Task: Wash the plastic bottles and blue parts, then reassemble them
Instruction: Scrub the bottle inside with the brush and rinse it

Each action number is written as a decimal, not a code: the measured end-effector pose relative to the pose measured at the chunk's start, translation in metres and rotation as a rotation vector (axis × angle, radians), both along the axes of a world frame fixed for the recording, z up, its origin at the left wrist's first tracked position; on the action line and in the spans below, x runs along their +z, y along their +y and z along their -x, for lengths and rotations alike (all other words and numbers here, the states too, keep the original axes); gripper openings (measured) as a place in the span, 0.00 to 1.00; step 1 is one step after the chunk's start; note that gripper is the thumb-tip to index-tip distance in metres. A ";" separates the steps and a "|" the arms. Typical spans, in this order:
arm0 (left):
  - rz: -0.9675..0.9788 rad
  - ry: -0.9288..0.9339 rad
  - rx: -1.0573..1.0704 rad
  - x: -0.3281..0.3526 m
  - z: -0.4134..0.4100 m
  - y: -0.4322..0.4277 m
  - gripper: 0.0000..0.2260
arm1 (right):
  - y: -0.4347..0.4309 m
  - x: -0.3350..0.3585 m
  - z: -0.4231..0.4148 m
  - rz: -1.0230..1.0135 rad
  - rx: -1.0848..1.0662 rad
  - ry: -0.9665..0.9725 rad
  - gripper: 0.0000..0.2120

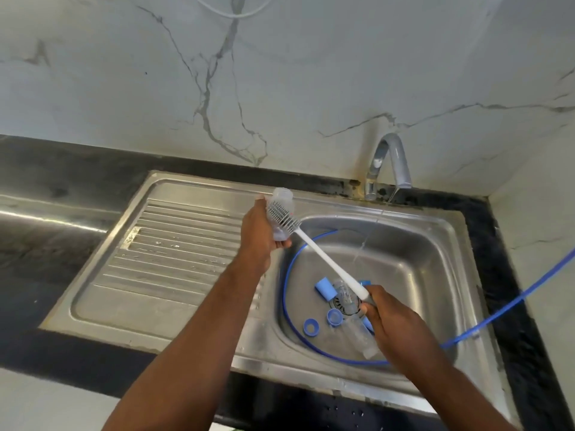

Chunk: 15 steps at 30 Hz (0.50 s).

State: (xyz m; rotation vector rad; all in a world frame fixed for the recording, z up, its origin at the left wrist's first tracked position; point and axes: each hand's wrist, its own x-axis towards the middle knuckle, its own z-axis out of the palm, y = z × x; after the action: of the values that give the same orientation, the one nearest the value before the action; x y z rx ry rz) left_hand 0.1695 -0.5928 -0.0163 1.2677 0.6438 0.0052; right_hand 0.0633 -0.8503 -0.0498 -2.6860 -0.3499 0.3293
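My left hand (pixel 259 234) grips a clear plastic bottle (pixel 281 202) above the sink's left rim, its mouth end pointing up and away. My right hand (pixel 393 321) holds the grey handle of a white bottle brush (pixel 323 256); the grey bristle head lies against the bottle's side. In the basin lie a blue cap (pixel 325 289), two blue rings (pixel 334 316) (pixel 311 327), another blue part (pixel 364 282) partly hidden by the brush, and two more clear bottles (pixel 343 295) (pixel 362 337) over and near the drain.
A steel sink (pixel 448 244) with a ribbed drainboard (pixel 161 253) on the left sits in a black counter. The tap (pixel 392 160) at the back runs a thin stream into the basin. A blue hose (pixel 510 303) loops round the basin and leaves to the right.
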 end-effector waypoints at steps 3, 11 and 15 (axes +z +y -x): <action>-0.046 -0.018 -0.128 0.007 0.013 -0.010 0.21 | 0.008 0.002 -0.005 -0.093 -0.017 0.007 0.07; -0.024 -0.012 -0.274 -0.022 0.046 -0.061 0.15 | 0.015 0.003 0.002 -0.163 -0.058 0.014 0.01; 0.145 -0.024 -0.048 -0.011 0.034 -0.043 0.18 | -0.001 -0.001 0.014 -0.128 -0.079 0.023 0.05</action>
State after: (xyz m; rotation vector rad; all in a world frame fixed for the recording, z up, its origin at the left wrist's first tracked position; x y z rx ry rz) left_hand 0.1351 -0.6359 -0.0271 1.1415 0.5827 -0.0649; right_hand 0.0489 -0.8513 -0.0508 -2.5605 -0.2481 0.3032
